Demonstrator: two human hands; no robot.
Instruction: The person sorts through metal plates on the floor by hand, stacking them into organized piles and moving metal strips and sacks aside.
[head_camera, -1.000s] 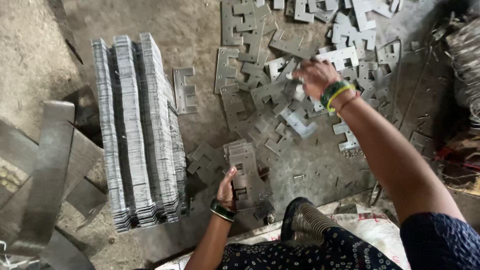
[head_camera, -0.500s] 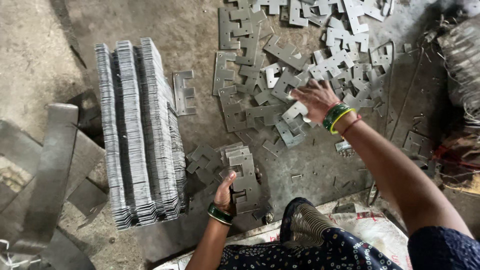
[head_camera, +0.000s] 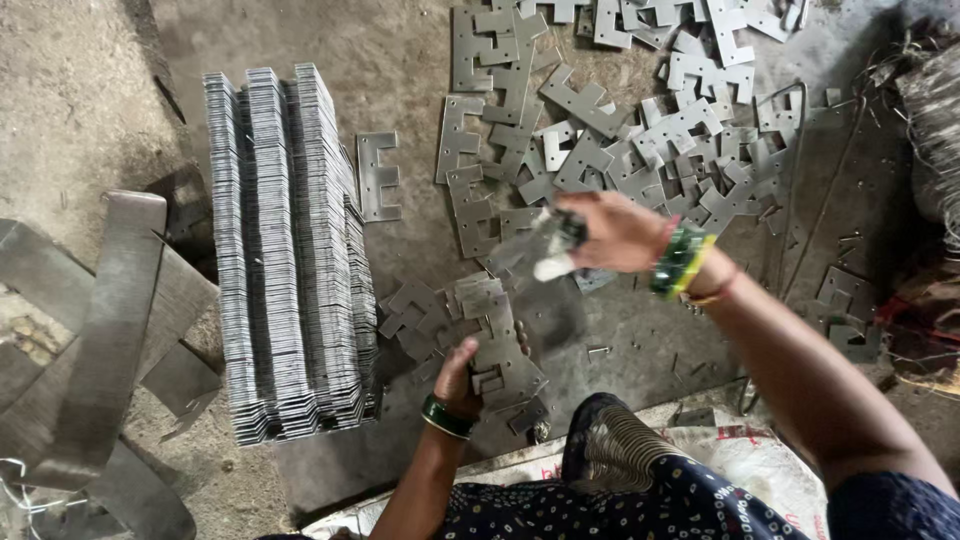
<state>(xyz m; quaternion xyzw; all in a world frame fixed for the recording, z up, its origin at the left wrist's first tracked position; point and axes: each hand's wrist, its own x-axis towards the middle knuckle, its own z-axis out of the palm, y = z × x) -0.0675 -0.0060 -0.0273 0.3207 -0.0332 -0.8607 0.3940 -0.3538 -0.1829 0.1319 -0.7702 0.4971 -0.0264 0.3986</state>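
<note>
My left hand rests on a small stack of grey notched metal plates lying on the floor in front of me, gripping its near end. My right hand, with green and yellow bangles at the wrist, is in the air above the floor and holds a blurred metal plate by its end, just right of and above that stack. Beyond it lies a loose heap of the same plates.
Three tall rows of plates stacked on edge stand at the left, with one single plate beside them. Long bent metal strips lie at the far left. A white sack is under my knees.
My right hand has lifted a plate out of the loose heap and swung it left and toward me, closer to the stack under my left hand. The left hand has stayed on the stack.
</note>
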